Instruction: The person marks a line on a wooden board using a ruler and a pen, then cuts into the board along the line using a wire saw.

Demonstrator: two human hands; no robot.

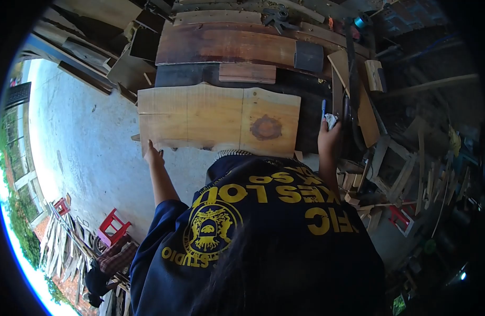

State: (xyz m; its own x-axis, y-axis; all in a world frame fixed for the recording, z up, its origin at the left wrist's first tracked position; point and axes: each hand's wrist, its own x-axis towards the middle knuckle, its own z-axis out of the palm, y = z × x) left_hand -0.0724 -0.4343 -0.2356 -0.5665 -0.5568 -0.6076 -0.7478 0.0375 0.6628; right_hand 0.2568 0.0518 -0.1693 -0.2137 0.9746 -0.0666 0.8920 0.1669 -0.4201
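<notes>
Head view: the right hand (329, 138) is closed on a crumpled white wad (331, 121), a slim blue pen (323, 107) jutting up beside it. The left hand (153, 151) meets the near left corner of a pale wooden board (216, 118); whether it grips, I cannot tell. The board lies along the near edge of the dark bench (189, 75), its knot (266, 127) toward the right end. Beyond it lie a short reddish wood block (247, 73), then a brown-stained plank (226, 46).

Left of the left hand (154, 152) I see grey floor (97, 137) — daylight (38, 84) glares along its far edge. A red stool (112, 227) stands behind that hand; past the right hand (330, 138) it's dim — wood (380, 154), and farther back a small light (463, 275).
</notes>
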